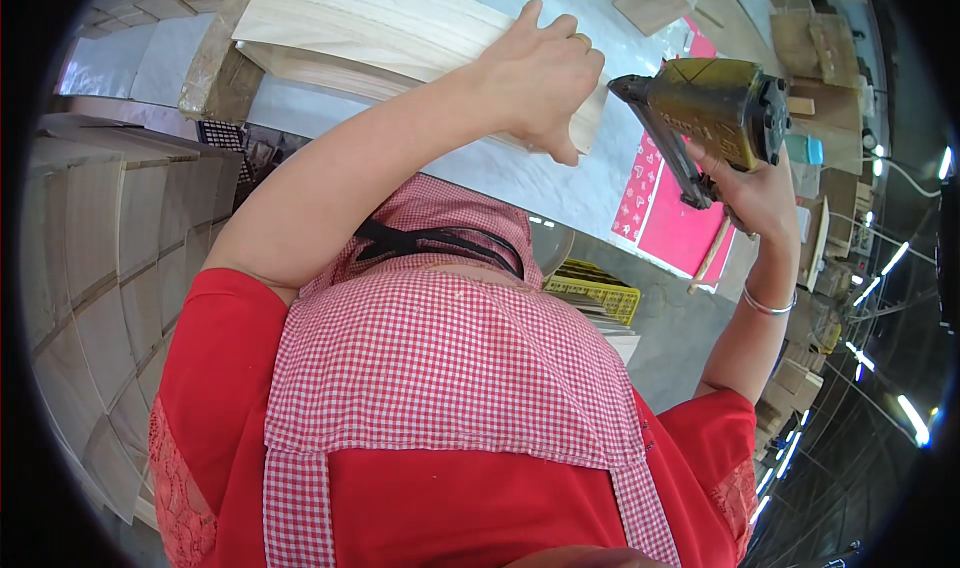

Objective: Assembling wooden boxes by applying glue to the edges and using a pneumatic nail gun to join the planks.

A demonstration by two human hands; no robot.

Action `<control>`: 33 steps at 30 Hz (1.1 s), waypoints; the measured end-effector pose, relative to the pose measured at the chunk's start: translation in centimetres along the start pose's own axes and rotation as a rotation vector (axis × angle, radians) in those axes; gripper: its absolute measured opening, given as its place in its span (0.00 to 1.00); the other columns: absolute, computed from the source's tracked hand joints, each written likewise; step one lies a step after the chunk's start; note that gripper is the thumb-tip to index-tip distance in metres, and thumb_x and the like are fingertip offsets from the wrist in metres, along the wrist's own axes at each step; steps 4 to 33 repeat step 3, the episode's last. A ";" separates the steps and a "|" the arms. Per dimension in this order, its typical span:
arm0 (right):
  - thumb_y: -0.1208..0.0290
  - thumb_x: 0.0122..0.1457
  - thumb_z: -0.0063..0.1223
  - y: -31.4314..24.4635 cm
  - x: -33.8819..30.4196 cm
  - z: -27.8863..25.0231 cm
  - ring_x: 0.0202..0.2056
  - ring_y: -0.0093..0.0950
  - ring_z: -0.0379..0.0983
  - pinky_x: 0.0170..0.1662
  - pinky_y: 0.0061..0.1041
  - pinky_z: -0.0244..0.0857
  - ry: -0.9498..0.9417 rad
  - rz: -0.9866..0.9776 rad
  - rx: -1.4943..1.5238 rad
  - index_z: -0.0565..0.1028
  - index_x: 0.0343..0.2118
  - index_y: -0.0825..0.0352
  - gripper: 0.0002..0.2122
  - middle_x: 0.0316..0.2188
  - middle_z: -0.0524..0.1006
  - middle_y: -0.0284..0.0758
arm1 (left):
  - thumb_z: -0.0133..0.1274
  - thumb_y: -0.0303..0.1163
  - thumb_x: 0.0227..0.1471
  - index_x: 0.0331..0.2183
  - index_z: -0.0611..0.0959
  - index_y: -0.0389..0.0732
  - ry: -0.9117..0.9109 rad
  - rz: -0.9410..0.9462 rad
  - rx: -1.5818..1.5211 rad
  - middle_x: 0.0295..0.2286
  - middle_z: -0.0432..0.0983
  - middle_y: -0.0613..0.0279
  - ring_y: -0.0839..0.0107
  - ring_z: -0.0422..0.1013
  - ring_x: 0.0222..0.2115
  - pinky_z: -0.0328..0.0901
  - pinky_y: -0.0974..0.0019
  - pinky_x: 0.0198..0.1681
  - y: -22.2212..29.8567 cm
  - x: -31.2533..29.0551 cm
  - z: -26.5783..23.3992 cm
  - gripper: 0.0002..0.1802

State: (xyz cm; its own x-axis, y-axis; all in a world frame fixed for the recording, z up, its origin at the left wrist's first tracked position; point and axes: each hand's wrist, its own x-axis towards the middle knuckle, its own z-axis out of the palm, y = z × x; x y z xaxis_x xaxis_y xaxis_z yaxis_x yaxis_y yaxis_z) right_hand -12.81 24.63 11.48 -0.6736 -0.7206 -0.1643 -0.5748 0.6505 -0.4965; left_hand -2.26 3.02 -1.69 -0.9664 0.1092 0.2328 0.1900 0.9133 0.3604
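Observation:
A long, pale wooden box [370, 18] lies across the blue-grey tabletop [540, 193]. My left hand [540, 83] grips its right end, with the fingers over the top and the thumb at the near side. In my right hand [760, 193] is a nail gun [705, 108] with a worn yellow-and-black body, held by its handle. Its dark nose points left, close to the box's right end but apart from it. Part of the handle is hidden behind my fingers.
A small wooden block [655, 1] sits at the back of the table. Pink sheeting [690, 218] covers the table's right part. Stacked wooden pieces [110, 228] rise on the left. Below the table edge stands a yellow crate [600, 293]. A hose [710, 256] hangs near my right hand.

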 end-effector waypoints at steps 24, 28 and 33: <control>0.70 0.51 0.70 0.2 0.4 0.0 0.36 0.23 0.75 0.44 0.26 0.70 -0.009 -0.002 0.029 0.77 0.42 0.73 0.18 0.36 0.82 0.36 | 0.71 0.54 0.28 0.39 0.80 0.34 -0.014 -0.006 0.001 0.39 0.78 0.51 0.58 0.68 0.50 0.52 0.45 0.61 0.0 0.1 -0.2 0.40; 0.70 0.51 0.70 0.2 0.4 0.0 0.36 0.23 0.75 0.44 0.26 0.70 -0.009 -0.002 0.029 0.77 0.42 0.73 0.18 0.36 0.82 0.36 | 0.71 0.54 0.28 0.39 0.80 0.34 -0.014 -0.006 0.001 0.39 0.78 0.51 0.58 0.68 0.50 0.52 0.45 0.61 0.0 0.1 -0.2 0.40; 0.70 0.51 0.70 0.2 0.4 0.0 0.36 0.23 0.75 0.44 0.26 0.70 -0.009 -0.002 0.029 0.77 0.42 0.73 0.18 0.36 0.82 0.36 | 0.71 0.54 0.28 0.39 0.80 0.34 -0.014 -0.006 0.001 0.39 0.78 0.51 0.58 0.68 0.50 0.52 0.45 0.61 0.0 0.1 -0.2 0.40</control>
